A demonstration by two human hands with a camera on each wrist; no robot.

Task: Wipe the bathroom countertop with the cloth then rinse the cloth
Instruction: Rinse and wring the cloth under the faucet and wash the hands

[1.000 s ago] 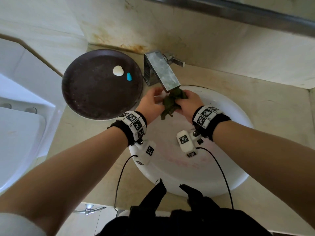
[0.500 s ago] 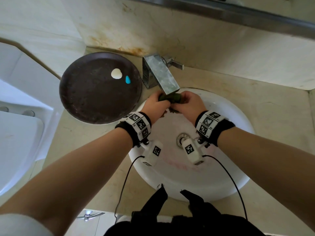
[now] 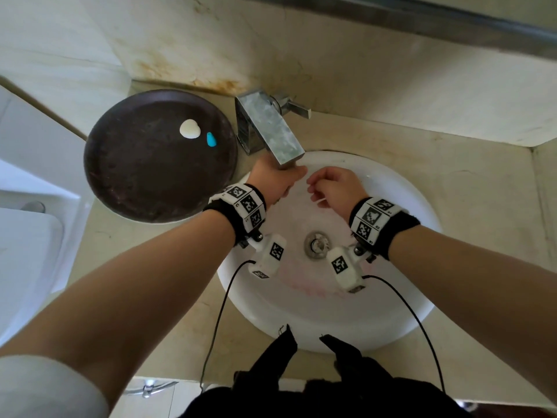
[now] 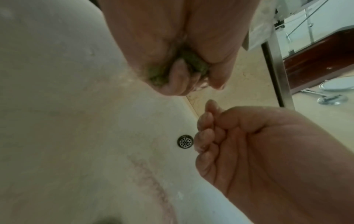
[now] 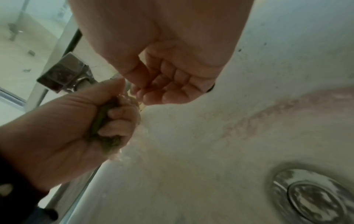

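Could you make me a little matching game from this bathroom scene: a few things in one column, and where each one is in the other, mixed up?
Things:
1. green wet cloth
2. white heart-shaped shell
3. round metal drain plug
4. small blue teardrop piece

Places:
A. at the bottom of the white round basin
B. bunched in the grip of the left hand
C. on the dark round tray, nearer the metal tap
D. on the dark round tray, farther from the tap

Pairs: 1-B, 2-D, 3-A, 4-C
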